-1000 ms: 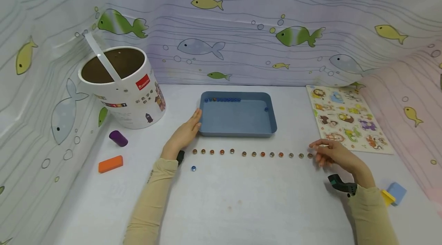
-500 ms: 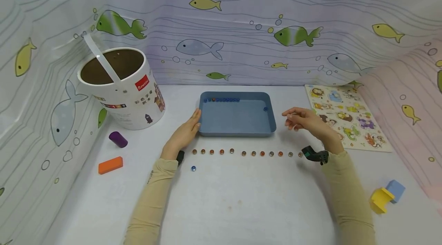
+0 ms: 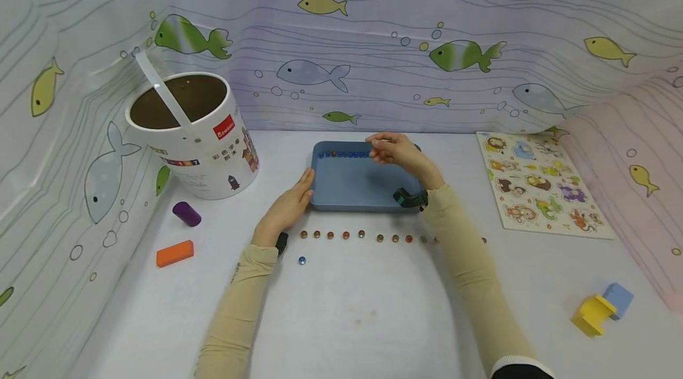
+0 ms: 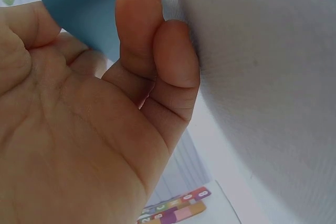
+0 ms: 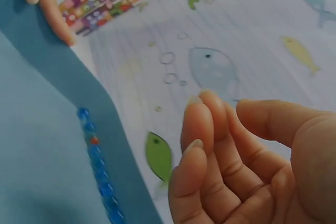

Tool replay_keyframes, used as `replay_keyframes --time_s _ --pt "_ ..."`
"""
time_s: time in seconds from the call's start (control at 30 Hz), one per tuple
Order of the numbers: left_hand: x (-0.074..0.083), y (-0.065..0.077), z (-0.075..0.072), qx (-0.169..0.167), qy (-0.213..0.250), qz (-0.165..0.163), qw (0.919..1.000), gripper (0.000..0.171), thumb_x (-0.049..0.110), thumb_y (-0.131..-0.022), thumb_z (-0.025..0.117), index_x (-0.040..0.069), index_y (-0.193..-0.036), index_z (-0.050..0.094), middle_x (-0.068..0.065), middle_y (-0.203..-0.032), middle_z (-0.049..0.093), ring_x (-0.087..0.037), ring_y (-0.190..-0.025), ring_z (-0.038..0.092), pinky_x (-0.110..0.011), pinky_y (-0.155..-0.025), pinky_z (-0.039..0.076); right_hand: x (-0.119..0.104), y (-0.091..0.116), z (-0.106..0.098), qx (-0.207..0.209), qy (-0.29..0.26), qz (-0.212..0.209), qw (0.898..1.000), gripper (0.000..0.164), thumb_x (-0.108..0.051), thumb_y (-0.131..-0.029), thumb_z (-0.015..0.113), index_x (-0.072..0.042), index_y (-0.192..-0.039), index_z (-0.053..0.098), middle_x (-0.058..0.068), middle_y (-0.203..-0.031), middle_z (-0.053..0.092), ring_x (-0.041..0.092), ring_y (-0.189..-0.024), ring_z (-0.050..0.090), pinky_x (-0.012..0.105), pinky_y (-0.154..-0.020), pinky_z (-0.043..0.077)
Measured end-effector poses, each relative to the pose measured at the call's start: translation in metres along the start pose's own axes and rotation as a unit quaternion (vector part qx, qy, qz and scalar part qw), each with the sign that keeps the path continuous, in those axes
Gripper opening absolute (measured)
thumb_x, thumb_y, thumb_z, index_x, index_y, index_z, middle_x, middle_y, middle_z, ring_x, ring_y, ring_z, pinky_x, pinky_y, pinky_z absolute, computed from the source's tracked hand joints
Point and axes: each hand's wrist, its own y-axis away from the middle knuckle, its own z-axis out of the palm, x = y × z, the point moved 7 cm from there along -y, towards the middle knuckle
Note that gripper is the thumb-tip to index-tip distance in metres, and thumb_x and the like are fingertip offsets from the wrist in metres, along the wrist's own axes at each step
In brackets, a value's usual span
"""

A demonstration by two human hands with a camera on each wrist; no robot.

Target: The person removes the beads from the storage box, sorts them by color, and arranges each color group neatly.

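Observation:
My left hand [image 3: 286,207] rests with extended fingers against the left wall of a blue tray [image 3: 363,209]. In the left wrist view, the fingers of that hand [image 4: 89,114] lie along the tray [image 4: 79,3]. Over the tray's back part hovers my right hand [image 3: 397,152], fingers loosely bent. Seen from the right wrist, its thumb and fingers [image 5: 197,124] are apart and nothing shows between them. A row of small shiny blue beads [image 3: 349,154], one of them orange-red [image 5: 94,140], lies along the tray's back wall. The tray's right part is hidden by my right hand and wrist.
In front of the tray runs a row of brownish and reddish beads [image 3: 345,235], partly covered by my right sleeve. A single blue bead [image 3: 302,260] lies nearer. Around stand a white bucket [image 3: 213,159], purple cylinder [image 3: 187,213], orange block [image 3: 175,253], yellow block [image 3: 591,315] and sticker sheet [image 3: 533,183].
My right hand has moved left and away from me, from the right end of the table's bead row to over the tray. The left hand has stayed at the tray's left wall.

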Motion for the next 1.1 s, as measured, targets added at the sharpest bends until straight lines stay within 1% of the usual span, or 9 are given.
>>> replay_keyframes --time_s 0.13,0.3,0.37,0.47,0.57,0.73,0.83,0.9,1.1 --pt "0.0 0.0 -0.001 0.0 0.003 -0.001 1.0 0.055 0.025 -0.107 0.03 0.011 -0.156 0.01 -0.005 -0.165 0.005 -0.03 -0.15 0.018 -0.048 -0.122 0.019 0.006 -0.026 0.018 0.006 -0.02 0.008 1.0 0.041 -0.021 -0.103 0.049 0.002 -0.136 0.052 0.002 -0.084 0.067 0.009 -0.072 0.064 0.02 -0.068 0.054" --pt "-0.003 0.0 0.001 -0.002 0.004 -0.005 1.0 0.056 0.025 -0.107 0.031 0.012 -0.157 0.01 -0.004 -0.165 0.005 -0.029 -0.15 0.017 -0.047 -0.123 0.019 0.024 -0.05 0.038 0.017 -0.015 0.046 0.999 0.042 -0.023 -0.102 0.049 0.0 -0.137 0.052 0.002 -0.087 0.067 0.013 -0.079 0.066 0.033 -0.083 0.056" --pt "-0.003 0.0 0.001 -0.002 0.003 -0.004 1.0 0.056 0.025 -0.107 0.031 0.012 -0.157 0.009 -0.005 -0.165 0.005 -0.029 -0.15 0.017 -0.047 -0.123 0.019 0.03 -0.057 0.045 0.022 -0.008 0.062 0.998 0.041 -0.024 -0.102 0.049 -0.002 -0.137 0.053 0.001 -0.088 0.067 0.015 -0.082 0.067 0.034 -0.084 0.055" --pt "-0.003 0.0 0.001 0.0 0.004 -0.001 1.0 0.056 0.025 -0.107 0.031 0.011 -0.156 0.01 -0.006 -0.165 0.005 -0.029 -0.15 0.017 -0.047 -0.122 0.019 0.038 -0.068 0.054 0.027 0.003 0.076 0.997 0.039 -0.024 -0.102 0.05 -0.004 -0.135 0.055 -0.002 -0.086 0.067 0.014 -0.082 0.068 0.028 -0.077 0.056" --pt "-0.001 0.0 0.0 0.002 0.005 0.0 1.0 0.055 0.025 -0.107 0.031 0.011 -0.156 0.011 -0.006 -0.165 0.006 -0.029 -0.15 0.017 -0.047 -0.123 0.019 0.041 -0.078 0.061 0.03 0.018 0.077 0.996 0.038 -0.023 -0.102 0.05 -0.004 -0.134 0.056 -0.003 -0.085 0.067 0.01 -0.077 0.067 0.023 -0.069 0.055" --pt "0.002 0.0 -0.001 -0.001 0.012 0.003 0.9999 0.055 0.023 -0.107 0.032 0.009 -0.156 0.011 -0.008 -0.164 0.006 -0.031 -0.149 0.017 -0.048 -0.122 0.019 0.051 -0.089 0.067 0.058 0.025 0.089 0.994 0.036 -0.021 -0.101 0.051 -0.005 -0.133 0.057 0.003 -0.087 0.067 0.009 -0.07 0.065 0.02 -0.062 0.055" --pt "0.002 0.0 0.001 -0.005 0.011 0.003 0.9999 0.055 0.023 -0.107 0.031 0.01 -0.156 0.01 -0.007 -0.164 0.005 -0.03 -0.149 0.018 -0.048 -0.122 0.019 0.056 -0.091 0.067 0.082 0.039 0.101 0.991 0.034 -0.019 -0.101 0.051 -0.004 -0.13 0.059 0.006 -0.085 0.066 0.01 -0.066 0.063 0.019 -0.058 0.054" --pt "0.001 0.0 0.001 -0.004 0.008 0.002 1.0 0.055 0.023 -0.107 0.031 0.01 -0.156 0.01 -0.006 -0.165 0.005 -0.029 -0.15 0.018 -0.046 -0.123 0.02 0.057 -0.091 0.067 0.093 0.057 0.1 0.989 0.032 -0.018 -0.101 0.05 -0.003 -0.127 0.061 0.006 -0.084 0.066 0.01 -0.063 0.062 0.019 -0.056 0.052" --pt "-0.001 0.0 -0.001 0.003 0.003 0.002 1.0 0.055 0.024 -0.107 0.031 0.01 -0.156 0.011 -0.005 -0.165 0.006 -0.028 -0.15 0.018 -0.046 -0.122 0.02 0.053 -0.09 0.07 0.1 0.11 0.086 0.985 0.029 -0.014 -0.099 0.053 -0.002 -0.124 0.063 0.007 -0.08 0.065 0.009 -0.059 0.059 0.018 -0.053 0.051"
